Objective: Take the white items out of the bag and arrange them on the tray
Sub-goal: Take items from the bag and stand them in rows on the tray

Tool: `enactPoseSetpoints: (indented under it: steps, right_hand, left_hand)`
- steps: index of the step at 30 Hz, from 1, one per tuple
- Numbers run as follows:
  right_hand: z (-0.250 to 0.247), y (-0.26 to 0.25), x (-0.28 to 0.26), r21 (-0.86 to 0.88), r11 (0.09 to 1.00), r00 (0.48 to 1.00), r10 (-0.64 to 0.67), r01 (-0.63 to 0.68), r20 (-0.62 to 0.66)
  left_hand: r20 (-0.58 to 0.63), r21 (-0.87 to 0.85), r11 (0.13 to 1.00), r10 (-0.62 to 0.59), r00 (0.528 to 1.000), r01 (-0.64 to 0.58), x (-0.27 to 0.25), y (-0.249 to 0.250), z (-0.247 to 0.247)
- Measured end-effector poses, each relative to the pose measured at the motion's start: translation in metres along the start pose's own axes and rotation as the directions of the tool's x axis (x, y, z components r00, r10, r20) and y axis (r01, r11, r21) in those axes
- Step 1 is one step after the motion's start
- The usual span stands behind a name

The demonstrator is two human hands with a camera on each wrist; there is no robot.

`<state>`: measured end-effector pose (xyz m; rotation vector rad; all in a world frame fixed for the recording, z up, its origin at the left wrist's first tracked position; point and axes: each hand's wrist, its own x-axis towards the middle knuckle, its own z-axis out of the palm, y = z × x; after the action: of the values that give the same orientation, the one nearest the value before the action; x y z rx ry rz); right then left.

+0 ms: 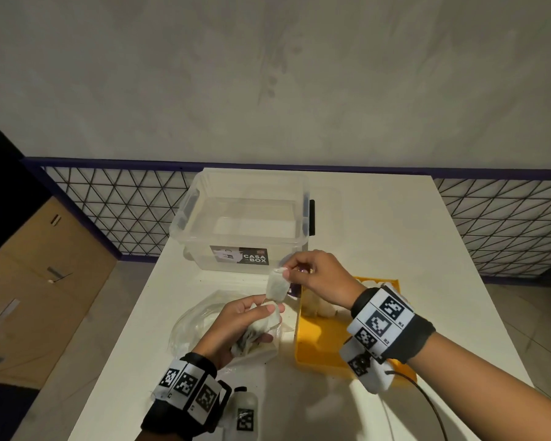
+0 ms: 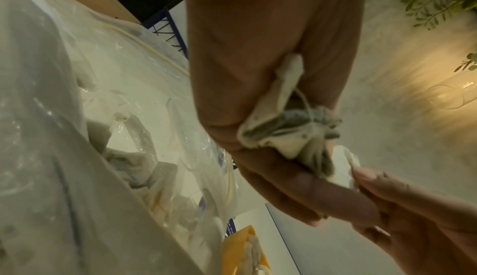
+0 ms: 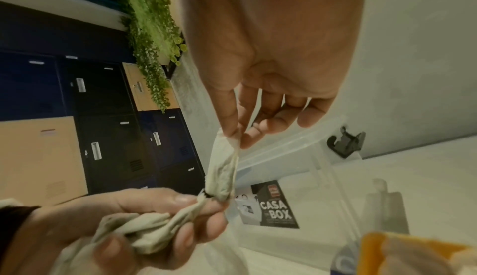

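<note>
Counts: one clear bag [image 1: 201, 326], one yellow tray [image 1: 318, 345], one clear lidless box [image 1: 245, 218] labelled CASA BOX, all on one white table [image 1: 379, 237]. White sachets: one lifted, a bunch in the left hand, more in the bag, a few on the tray; exact numbers can't be read.

Right hand [image 1: 318, 278]: raised above the gap between bag and tray, in front of the box. Thumb and forefinger pinch the top edge of one sachet [image 1: 277, 286], which hangs straight down; other fingers loosely curled, touching nothing.

Left hand [image 1: 236, 329]: over the bag's mouth, palm turned up and to the right, fingers curled round a crumpled bunch [image 1: 258, 329] of sachets. Thumb tip presses on the bunch's upper end, right where the hanging sachet's lower end meets it. In the left wrist view a string runs across the bunch.

Bag: lies flat on the table left of the tray, just beside it, sachets showing through the plastic.

Tray: near-right of table; its sachets sit at the far end, partly hidden by the right wrist.

Box: behind bag and tray, at the table's far edge.
</note>
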<state>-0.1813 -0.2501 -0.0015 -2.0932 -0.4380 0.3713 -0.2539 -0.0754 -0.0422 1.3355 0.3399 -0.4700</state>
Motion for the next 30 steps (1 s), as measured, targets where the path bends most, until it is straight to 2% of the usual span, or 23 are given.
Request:
enactPoseSetpoints:
  steps: [5,10,13,18,22,26,30]
  right_hand:
    - [-0.024,0.01,-0.011,-0.264,0.965,0.994,-0.034,0.005,-0.108]
    - [-0.052,0.034,-0.029,-0.486,0.874,0.991,-0.058,-0.008,-0.121]
    - [-0.065,0.056,-0.045,-0.549,0.828,0.986,0.024,-0.114,-0.167]
    - [-0.068,0.102,-0.07,-0.644,0.698,0.95,0.223,-0.313,-0.22]
    - [-0.06,0.126,-0.081,-0.638,0.664,0.919,0.318,-0.391,-0.233]
    - [-0.055,0.135,-0.083,-0.636,0.631,0.895,0.345,-0.444,-0.283]
    - [-0.052,0.139,-0.075,-0.711,0.545,0.896,0.269,-0.444,-0.354]
  left_hand:
    - [-0.007,-0.038,0.999,-0.009,1.0,0.009,0.0,-0.001,-0.003]
    - [0.004,-0.039,0.999,-0.012,1.0,0.012,0.001,-0.002,-0.005]
    - [0.011,-0.057,0.998,-0.016,1.0,0.017,0.002,-0.004,-0.005]
    - [0.02,-0.047,0.999,-0.022,1.0,0.023,0.004,-0.004,-0.003]
    - [0.024,-0.028,0.999,-0.022,0.999,0.022,0.005,-0.004,-0.002]
    - [0.024,-0.013,1.0,-0.019,1.0,0.019,0.006,-0.003,-0.002]
    - [0.025,-0.009,0.999,-0.033,0.999,0.033,0.007,-0.004,-0.001]
